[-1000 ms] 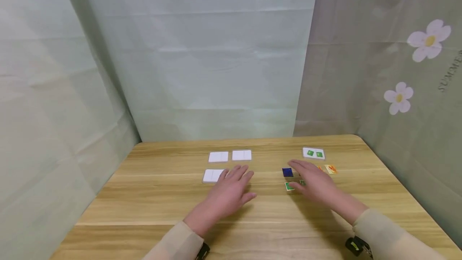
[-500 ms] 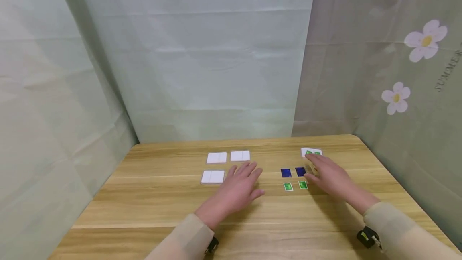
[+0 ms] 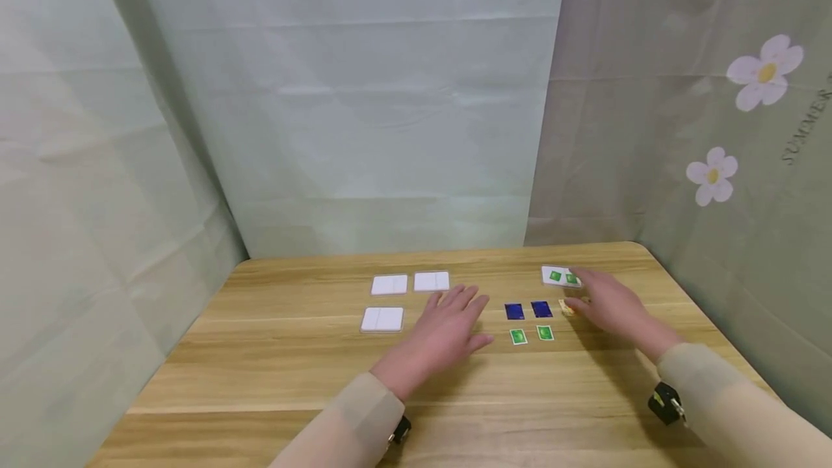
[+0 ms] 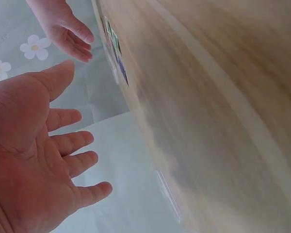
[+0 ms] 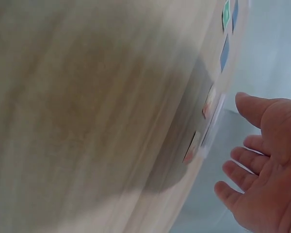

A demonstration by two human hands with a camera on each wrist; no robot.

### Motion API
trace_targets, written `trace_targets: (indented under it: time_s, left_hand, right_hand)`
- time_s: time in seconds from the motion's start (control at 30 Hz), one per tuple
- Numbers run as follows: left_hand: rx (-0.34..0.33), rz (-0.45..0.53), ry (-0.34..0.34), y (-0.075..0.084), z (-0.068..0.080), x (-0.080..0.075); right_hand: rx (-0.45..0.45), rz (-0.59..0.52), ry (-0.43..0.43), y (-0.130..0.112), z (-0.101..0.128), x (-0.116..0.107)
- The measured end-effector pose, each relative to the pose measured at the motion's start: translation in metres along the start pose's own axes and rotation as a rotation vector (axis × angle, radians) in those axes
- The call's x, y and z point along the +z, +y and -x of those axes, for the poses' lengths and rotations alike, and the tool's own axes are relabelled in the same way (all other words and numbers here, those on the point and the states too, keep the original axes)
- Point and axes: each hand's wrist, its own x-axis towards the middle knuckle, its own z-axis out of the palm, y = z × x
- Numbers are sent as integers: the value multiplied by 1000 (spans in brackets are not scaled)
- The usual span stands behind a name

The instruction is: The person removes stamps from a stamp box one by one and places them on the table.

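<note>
My left hand hovers flat over the wooden table, fingers spread and holding nothing, between the white cards and the small tiles. Its open palm shows in the left wrist view. Three blank white cards lie to its left. Two blue tiles sit above two green tiles. My right hand reaches over an orange tile, just below a white card bearing two green squares. Its palm is open and empty.
Pale green cloth walls close the table's back and left; a flowered curtain hangs on the right. The table's right edge runs close to my right sleeve. Bare wood lies in front of both hands.
Both hands have slid to the right. My right hand left the blue and green tiles, uncovering the second of each, and now covers the orange tiles.
</note>
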Motion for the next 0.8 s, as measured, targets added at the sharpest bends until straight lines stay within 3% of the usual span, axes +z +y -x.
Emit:
trace_targets:
  time_s: [0.47,0.8]
  left_hand:
    - [-12,-73,-36,7,-27,2]
    - [-30,-75,-44,7,-46,6]
  right_hand:
    - [30,-103,-45,27,-24,6]
    - [86,-147,-108,31,-37,4]
